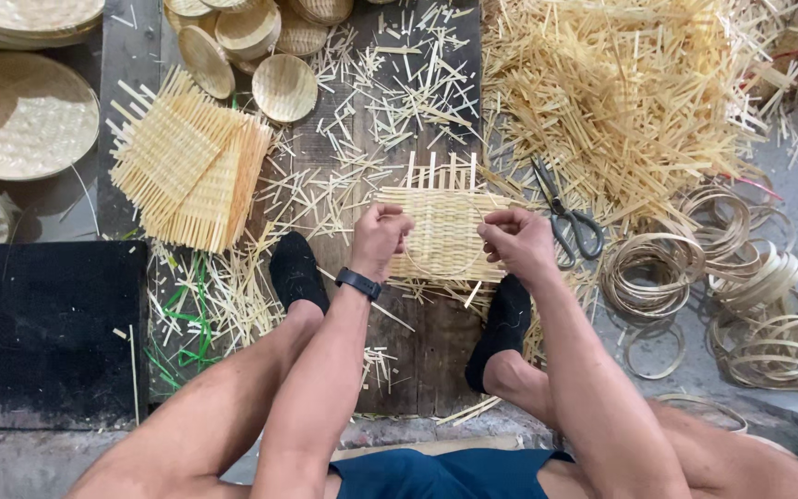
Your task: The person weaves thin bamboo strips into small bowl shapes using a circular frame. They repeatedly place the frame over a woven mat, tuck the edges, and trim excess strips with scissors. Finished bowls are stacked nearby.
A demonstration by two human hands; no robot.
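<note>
Knees and forearms frame the view. Left hand [379,233] and right hand [514,236], both closed, are pinched on a thin bamboo ring [442,270] held over a square woven bamboo mat [442,222] on the floorboards; scissors [565,214] lie just right.

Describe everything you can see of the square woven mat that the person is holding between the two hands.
The woven mat is a flat, roughly square piece of pale yellow strips, bamboo by its look, interlaced closely. Loose strip ends stick out along its top edge and sides. It lies on the dark wooden board, between the person's two feet in black socks. The left hand grips its left edge and the right hand its right edge. A thin ring curves across its lower part between the hands.
</note>
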